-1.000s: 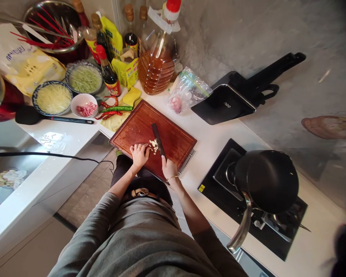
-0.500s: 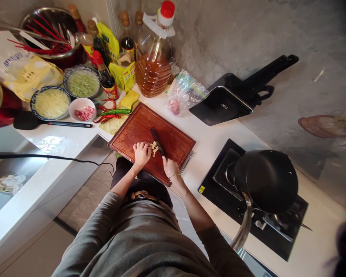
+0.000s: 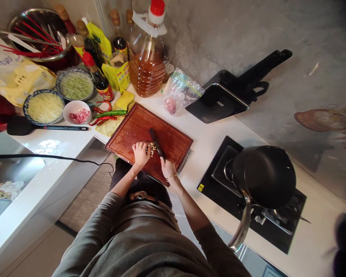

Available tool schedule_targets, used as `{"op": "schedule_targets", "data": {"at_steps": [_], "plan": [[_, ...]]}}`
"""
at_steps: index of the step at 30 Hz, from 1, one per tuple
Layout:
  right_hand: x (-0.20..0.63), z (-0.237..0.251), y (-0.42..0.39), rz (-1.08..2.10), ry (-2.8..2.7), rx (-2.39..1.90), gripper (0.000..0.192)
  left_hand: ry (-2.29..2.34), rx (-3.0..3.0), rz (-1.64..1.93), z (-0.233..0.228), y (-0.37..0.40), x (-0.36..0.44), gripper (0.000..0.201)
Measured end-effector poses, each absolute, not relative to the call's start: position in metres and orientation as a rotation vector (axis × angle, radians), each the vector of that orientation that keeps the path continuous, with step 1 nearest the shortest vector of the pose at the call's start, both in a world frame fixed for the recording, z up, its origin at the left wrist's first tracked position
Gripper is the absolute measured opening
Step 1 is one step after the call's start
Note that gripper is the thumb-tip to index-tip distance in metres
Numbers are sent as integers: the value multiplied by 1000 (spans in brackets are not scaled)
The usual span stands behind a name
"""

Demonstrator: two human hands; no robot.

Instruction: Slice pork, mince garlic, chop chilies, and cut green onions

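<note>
My left hand (image 3: 141, 154) rests on the brown wooden cutting board (image 3: 173, 132), its fingers curled together against pale chopped garlic (image 3: 153, 147). What lies under those fingertips is partly hidden. In my right hand (image 3: 168, 170) is the handle of a kitchen knife (image 3: 155, 141), my fingers wrapped round it. The dark blade lies across the board, just right of the garlic pieces and pointing away from me.
Red and green chilies (image 3: 111, 113), a bowl of chopped pink meat (image 3: 80, 114), shredded vegetables (image 3: 45, 107), and a black spatula (image 3: 23, 126) lie left. Behind stand an oil jug (image 3: 148, 69) and bottles. A knife block (image 3: 217, 102) and black pot (image 3: 266, 175) on the stove are right.
The whole view has shifted slightly, so the scene sits a little further left. The knife blade has moved slightly against the garlic; both hands keep nearly the same pose.
</note>
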State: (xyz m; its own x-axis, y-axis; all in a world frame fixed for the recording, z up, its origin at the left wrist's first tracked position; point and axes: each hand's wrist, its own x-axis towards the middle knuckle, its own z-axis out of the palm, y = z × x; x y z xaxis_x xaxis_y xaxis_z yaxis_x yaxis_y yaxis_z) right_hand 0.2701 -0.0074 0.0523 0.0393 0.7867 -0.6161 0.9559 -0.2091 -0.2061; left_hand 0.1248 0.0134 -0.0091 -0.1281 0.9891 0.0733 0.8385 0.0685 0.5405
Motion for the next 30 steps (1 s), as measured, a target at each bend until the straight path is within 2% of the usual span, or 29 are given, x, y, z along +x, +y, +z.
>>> {"op": "schedule_targets", "data": {"at_steps": [30], "plan": [[256, 69, -19, -892, 1768, 1916, 57, 2210, 1631, 779, -16, -2, 106, 24]]}}
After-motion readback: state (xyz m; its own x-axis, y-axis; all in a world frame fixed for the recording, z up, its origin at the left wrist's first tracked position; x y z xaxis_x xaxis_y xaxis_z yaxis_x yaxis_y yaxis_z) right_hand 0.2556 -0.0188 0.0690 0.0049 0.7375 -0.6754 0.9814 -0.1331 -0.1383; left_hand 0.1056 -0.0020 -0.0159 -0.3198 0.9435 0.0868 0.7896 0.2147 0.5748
